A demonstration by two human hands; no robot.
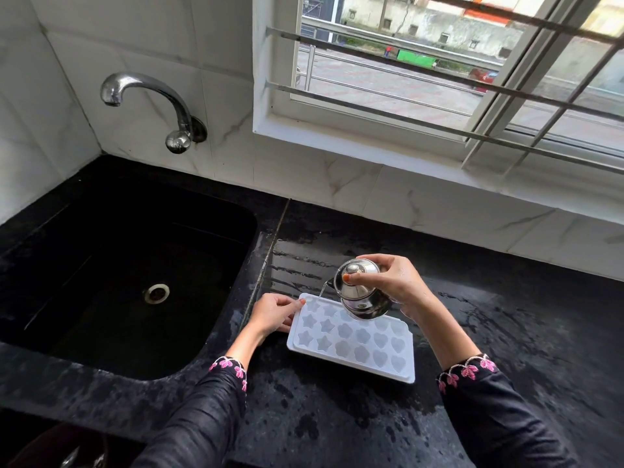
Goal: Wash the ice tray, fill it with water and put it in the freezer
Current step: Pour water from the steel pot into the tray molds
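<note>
My right hand [395, 285] grips a small steel kettle [359, 288], tilted, thin stream of water from its spout into the white ice tray [351, 342] flat on the wet black counter [506, 332], right of the sink [128, 282]. My left hand [273, 315] pinches the tray's left edge.

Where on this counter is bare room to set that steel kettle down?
Widest bare patch: black counter right of the ice tray, out to the tiled wall. Crowded: the tray's left end, held by the left hand, beside the kettle.
</note>
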